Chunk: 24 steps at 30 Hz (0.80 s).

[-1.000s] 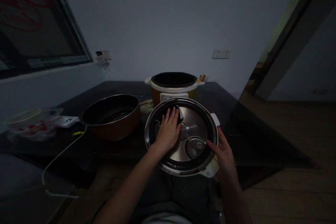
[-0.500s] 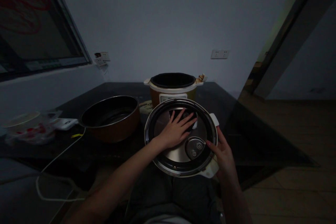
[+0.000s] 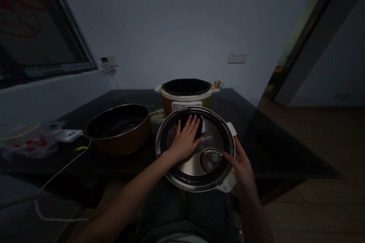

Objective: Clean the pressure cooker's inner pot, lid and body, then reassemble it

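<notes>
A round pressure cooker lid (image 3: 212, 129) is tilted above my lap, its shiny metal inner side facing me. My left hand (image 3: 184, 142) lies flat on this side, fingers stretched out, over a black cloth (image 3: 199, 132) with a white patch at its edge. Most of the cloth is hidden beneath the hand. At the lid's right rim, my right hand (image 3: 241, 163) grips it, thumb on the front and the other fingers partly hidden behind. Below the lid's centre sits a small valve plate (image 3: 211, 160).
Behind the lid stands the cooker body (image 3: 186, 98) with a dark opening. A brown inner pot (image 3: 119, 142) is on the black table (image 3: 273, 152) to the left, near a plastic bag with a bowl (image 3: 31, 140). A white cable (image 3: 65, 169) hangs over the table's front edge.
My left hand has slid left across the lid with the cloth, and its fingers are closer together. My right hand keeps its grip on the rim. The view has shifted slightly.
</notes>
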Tool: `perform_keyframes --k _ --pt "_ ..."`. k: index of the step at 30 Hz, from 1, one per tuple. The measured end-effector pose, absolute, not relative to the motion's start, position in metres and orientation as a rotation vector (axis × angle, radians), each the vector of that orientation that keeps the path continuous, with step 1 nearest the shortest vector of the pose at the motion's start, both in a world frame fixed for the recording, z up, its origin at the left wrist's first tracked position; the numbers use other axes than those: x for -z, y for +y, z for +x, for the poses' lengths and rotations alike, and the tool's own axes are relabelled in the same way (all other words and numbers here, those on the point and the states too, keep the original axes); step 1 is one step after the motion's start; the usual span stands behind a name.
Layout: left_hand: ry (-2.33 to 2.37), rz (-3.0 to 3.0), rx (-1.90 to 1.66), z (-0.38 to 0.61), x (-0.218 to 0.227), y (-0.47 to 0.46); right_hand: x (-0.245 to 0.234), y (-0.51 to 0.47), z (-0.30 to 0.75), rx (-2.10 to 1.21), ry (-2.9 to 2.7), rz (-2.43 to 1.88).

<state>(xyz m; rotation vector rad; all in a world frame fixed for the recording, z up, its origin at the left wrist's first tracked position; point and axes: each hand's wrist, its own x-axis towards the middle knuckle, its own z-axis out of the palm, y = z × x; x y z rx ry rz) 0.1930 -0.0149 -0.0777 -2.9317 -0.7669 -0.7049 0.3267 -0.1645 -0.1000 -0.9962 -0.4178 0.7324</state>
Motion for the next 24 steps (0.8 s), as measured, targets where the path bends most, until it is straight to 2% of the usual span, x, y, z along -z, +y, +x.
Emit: perform_keyframes --k 13,24 --pt "-0.09 -3.037 0.444 0.2 0.073 -0.038 0.105 -0.163 0.329 -0.708 -0.427 -1.011" --pt "0.183 -3.212 0.297 0.18 0.073 -0.043 0.104 -0.164 0.33 -0.727 -0.427 -1.016"
